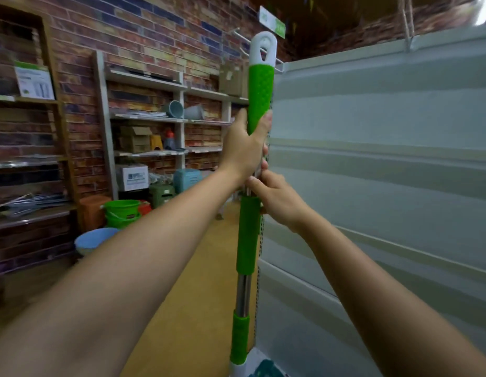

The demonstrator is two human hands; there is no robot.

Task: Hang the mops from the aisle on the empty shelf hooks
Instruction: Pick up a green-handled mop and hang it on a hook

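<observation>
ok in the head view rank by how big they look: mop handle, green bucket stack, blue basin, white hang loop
1. mop handle, spans nearly the whole frame
2. green bucket stack and blue basin: look alike, unranked
3. white hang loop, smallest

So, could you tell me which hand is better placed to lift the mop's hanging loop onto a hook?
The left hand: it grips the mop handle higher, nearer the hanging loop.
</observation>
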